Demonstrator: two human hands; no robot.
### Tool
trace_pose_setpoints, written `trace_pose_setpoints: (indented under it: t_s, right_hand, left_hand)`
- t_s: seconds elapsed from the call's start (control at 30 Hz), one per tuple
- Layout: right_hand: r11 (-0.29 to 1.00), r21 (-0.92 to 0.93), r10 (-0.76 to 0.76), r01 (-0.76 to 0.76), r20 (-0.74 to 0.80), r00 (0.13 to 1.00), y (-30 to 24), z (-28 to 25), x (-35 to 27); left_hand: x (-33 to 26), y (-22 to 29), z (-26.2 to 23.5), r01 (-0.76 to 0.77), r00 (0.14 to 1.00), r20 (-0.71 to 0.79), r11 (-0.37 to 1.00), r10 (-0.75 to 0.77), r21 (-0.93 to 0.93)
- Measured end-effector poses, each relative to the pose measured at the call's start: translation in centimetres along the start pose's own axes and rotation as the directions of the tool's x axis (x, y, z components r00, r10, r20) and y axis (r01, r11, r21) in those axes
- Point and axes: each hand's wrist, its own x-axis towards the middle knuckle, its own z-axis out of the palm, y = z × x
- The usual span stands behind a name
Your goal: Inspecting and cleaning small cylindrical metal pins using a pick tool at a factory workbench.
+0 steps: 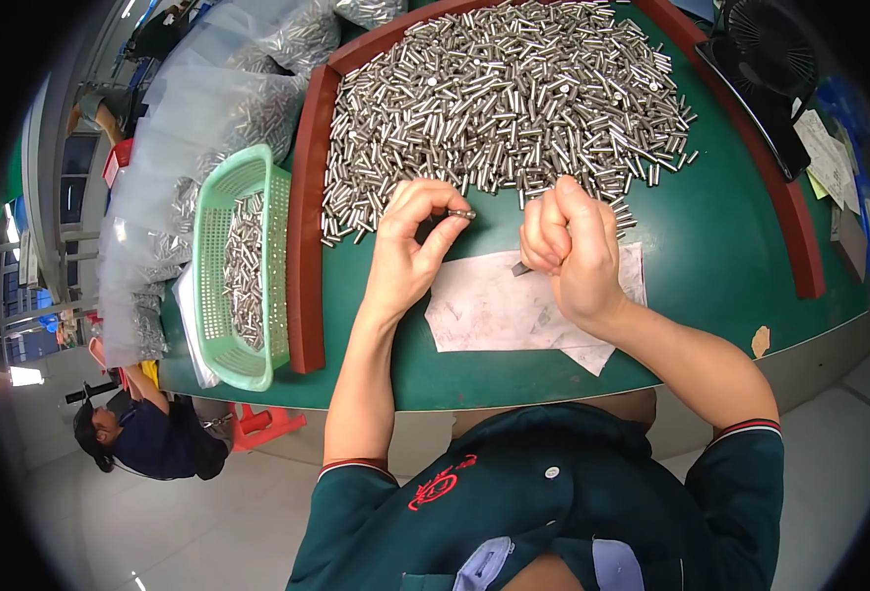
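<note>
Between the thumb and forefinger of my left hand (410, 241) is a small metal pin (462, 214). My right hand (578, 246) is curled closed over a white sheet (494, 305) with grey smudges. A short dark piece (521, 268) shows at the lower edge of its fingers; its kind is too small to tell. Just beyond both hands spreads a big heap of shiny short metal pins (504, 94) on the green tabletop (710, 246).
A red-brown frame (307, 227) borders the heap. Left of it stands a light green plastic basket (204, 236) with pins inside. Clear bags of pins (248, 113) line the far left. A black fan (770, 49) stands at the far right. Another person (164, 433) is at lower left.
</note>
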Motion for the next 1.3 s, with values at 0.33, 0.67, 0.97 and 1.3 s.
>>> trace_pose_setpoints:
  t_s: [0.33, 0.67, 0.97, 1.3]
  right_hand:
    - [1.000, -0.021, 0.013, -0.013, 0.006, 1.000, -0.2, 0.1, -0.3]
    - [0.988, 0.076, -0.131, 0.132, -0.025, 0.991, -1.0, -0.6, 0.3]
    - [0.997, 0.081, -0.010, 0.016, -0.072, 0.997, -0.1, -0.5, 0.0]
    - [0.998, 0.054, -0.040, 0.046, -0.103, 0.994, 0.1, -0.4, -0.2]
  left_hand:
    - [-0.2, 0.0, 0.0, 0.056, 0.998, 0.000, 0.983, -0.056, -0.177]
    - [-1.2, 3.5, 1.8, 0.056, 0.970, 0.219, 0.971, -0.109, 0.234]
    - [-1.7, 3.3, 2.1, 0.070, 0.974, 0.193, 0.968, -0.118, 0.239]
    - [-1.8, 3.6, 2.2, 0.066, 0.976, 0.183, 0.959, -0.120, 0.276]
